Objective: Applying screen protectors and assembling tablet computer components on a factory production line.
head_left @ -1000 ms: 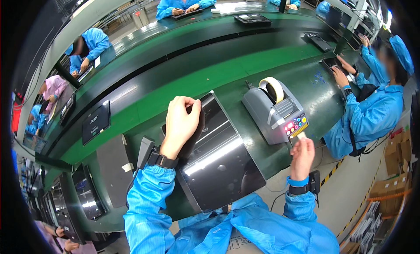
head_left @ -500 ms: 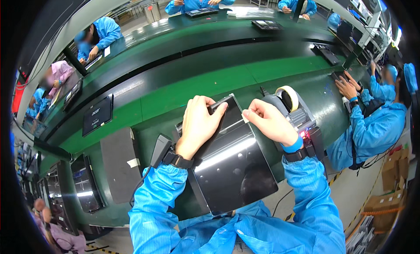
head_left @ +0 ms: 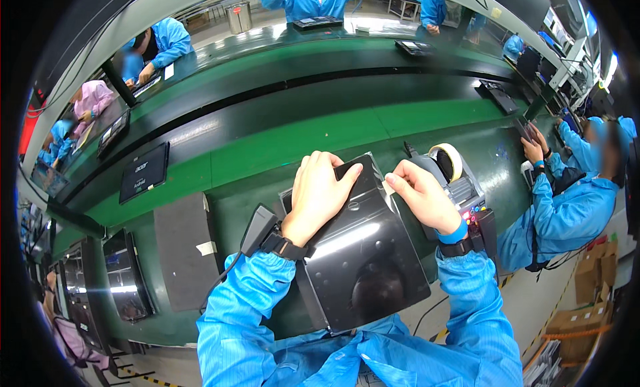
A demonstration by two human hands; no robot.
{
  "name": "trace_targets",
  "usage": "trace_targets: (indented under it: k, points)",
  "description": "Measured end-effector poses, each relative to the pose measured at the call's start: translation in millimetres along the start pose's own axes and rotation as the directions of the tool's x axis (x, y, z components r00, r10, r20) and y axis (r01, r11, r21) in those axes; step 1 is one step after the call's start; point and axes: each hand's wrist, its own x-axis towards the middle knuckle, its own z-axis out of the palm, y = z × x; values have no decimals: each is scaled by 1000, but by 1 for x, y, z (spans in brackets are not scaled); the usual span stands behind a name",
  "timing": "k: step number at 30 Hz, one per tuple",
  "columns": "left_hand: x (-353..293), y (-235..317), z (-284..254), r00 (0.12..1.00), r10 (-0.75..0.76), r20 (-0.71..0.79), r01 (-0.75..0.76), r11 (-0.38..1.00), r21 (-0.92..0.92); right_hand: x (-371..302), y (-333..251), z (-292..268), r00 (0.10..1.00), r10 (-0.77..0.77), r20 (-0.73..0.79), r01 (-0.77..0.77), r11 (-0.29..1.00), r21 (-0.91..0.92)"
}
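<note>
Glossy smooth black plastic panel

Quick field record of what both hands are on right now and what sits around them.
left hand: flat on the glossy black panel, fingers at its far edge
right hand: fingertips at the panel's far right corner
beside right hand: grey tape dispenser with a pale roll
left of panel: grey pad
surface: green bench
nearby: a co-worker's sleeve at right

This is a factory. A long green belt runs through the room with flat black screens on it. People in blue coats work along both sides.
</note>
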Motion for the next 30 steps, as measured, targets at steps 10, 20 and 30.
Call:
trace_targets:
  k: [10,20,30]
  points:
    - [-2,-2,-2,1000,-2,9,3,1000,-18,1,9,3,999,51,17,-51,998,25]
    - [-2,-2,-1,999,-27,25,28,999,-22,-5,28,9,985,167,49,-171,981,95]
    - [-2,-2,-1,1000,2,3,-2,1000,10,-15,-12,19,924,-72,-376,-21,972,-236]
